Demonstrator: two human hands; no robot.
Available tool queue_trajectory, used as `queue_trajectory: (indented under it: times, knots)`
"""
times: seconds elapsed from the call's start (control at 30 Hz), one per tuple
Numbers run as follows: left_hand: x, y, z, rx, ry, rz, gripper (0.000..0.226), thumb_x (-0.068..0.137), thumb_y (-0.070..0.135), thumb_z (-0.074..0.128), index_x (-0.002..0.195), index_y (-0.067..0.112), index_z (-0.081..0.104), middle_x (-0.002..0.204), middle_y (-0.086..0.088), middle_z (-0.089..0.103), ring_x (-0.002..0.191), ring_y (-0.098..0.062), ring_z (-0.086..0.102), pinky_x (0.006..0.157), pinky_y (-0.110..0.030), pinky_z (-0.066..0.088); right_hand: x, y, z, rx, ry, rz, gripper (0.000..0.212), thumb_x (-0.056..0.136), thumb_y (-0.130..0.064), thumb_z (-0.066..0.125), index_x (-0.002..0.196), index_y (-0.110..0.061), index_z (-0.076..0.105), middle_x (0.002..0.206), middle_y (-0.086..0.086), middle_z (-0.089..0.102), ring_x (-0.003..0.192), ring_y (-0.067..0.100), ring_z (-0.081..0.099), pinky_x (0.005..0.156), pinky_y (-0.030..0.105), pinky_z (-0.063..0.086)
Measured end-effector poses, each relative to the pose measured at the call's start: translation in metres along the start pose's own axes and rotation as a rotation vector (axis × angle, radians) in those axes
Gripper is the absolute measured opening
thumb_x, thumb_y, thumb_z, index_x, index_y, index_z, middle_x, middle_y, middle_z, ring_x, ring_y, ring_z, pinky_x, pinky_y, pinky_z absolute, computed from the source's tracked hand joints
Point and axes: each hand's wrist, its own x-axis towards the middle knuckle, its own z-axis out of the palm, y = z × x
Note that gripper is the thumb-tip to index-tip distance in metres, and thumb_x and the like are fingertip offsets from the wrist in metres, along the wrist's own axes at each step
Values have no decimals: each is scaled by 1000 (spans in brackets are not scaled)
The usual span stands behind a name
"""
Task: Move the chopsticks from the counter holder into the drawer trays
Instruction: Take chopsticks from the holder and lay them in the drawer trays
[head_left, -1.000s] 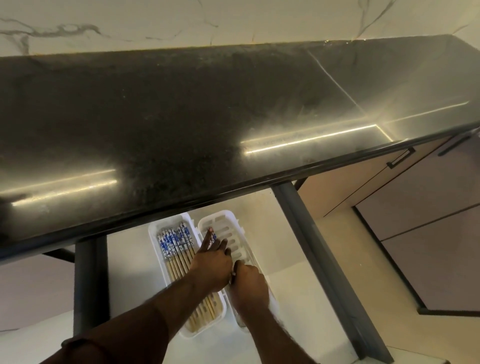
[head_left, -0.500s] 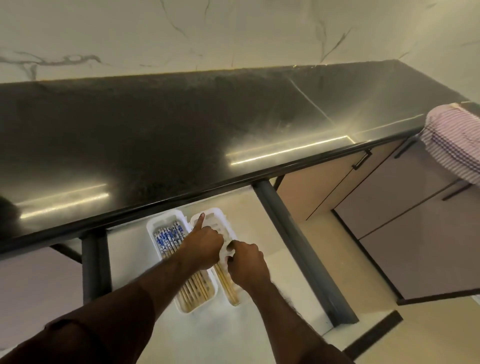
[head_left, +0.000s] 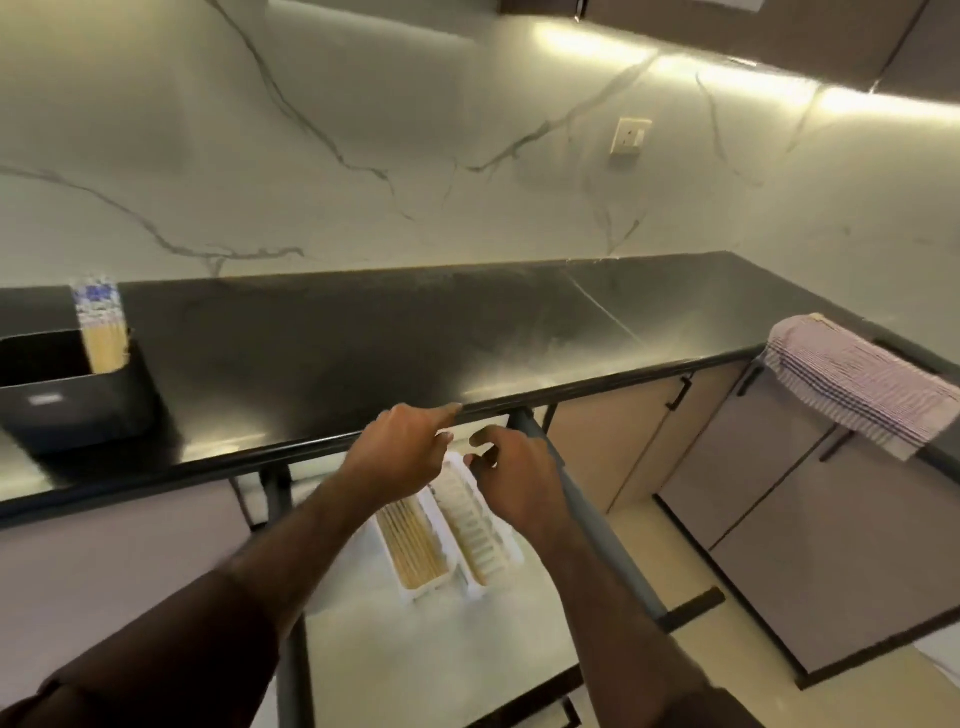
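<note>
Head view: the long black polished stone bench spans the frame, a black rectangular plastic holder at its left with blue-topped bamboo chopsticks upright inside. Below, two white slotted plastic trays lie in the open drawer, the left one filled with chopsticks. The left hand and right hand hover above, each grip loosely curled, empty.

Your left hand and right hand hover empty above two white trays in the open drawer. More chopsticks stand in the black holder on the table.
</note>
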Motion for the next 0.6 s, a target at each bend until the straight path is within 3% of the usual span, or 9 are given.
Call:
queue_trajectory:
  times: [0.13, 0.27, 0.33, 0.4, 0.43, 0.5, 0.6]
  knots:
    - [-22, -27, -59, -14, 134, 7, 42, 95, 25, 54, 137, 20, 52, 122, -5, 69, 103, -22, 68, 90, -40, 54, 9, -57, -6, 13, 39, -92, 17, 88, -28, 63, 104, -24, 68, 101, -3, 72, 92, 18, 65, 69, 23, 40]
    - [-41, -80, -107, 24, 270, -8, 42, 93, 23, 57, 135, 15, 54, 121, -6, 69, 101, -21, 69, 90, -35, 54, 25, -122, 18, 61, 28, -199, 17, 88, -27, 64, 104, -23, 70, 101, -4, 73, 93, 17, 64, 78, 27, 47]
    - [-50, -118, -126, 30, 316, -33, 42, 93, 24, 58, 134, 15, 54, 114, -6, 72, 87, -17, 71, 82, -32, 56, 38, -159, 41, 93, 14, -251, 17, 87, -27, 65, 103, -23, 70, 99, -5, 73, 92, 16, 66, 82, 30, 52]
    - [-56, -154, -140, 18, 329, -61, 43, 94, 24, 58, 136, 14, 52, 105, -7, 74, 76, -13, 69, 76, -31, 57, 50, -193, 65, 117, 5, -297, 16, 87, -27, 66, 102, -23, 69, 95, -7, 73, 82, 7, 64, 71, 15, 49]
    - [-59, -180, -150, 12, 332, -76, 44, 94, 24, 58, 136, 14, 51, 104, -8, 74, 77, -14, 69, 77, -32, 57, 59, -216, 82, 130, 0, -310, 16, 88, -27, 66, 103, -23, 69, 93, -9, 73, 76, 2, 61, 64, 6, 41]
    - [-60, -217, -163, -3, 348, -75, 44, 93, 24, 60, 135, 14, 52, 103, -8, 74, 82, -15, 70, 79, -33, 57, 70, -245, 106, 162, -20, -315, 17, 88, -28, 67, 105, -24, 68, 93, -10, 72, 72, -3, 57, 59, 0, 32]
    - [-57, -286, -192, -30, 377, -130, 43, 91, 25, 63, 133, 18, 56, 105, -9, 74, 91, -19, 71, 83, -37, 58, 92, -296, 149, 197, -48, -329, 20, 89, -28, 67, 108, -23, 68, 95, -9, 72, 78, -1, 61, 65, 6, 41]
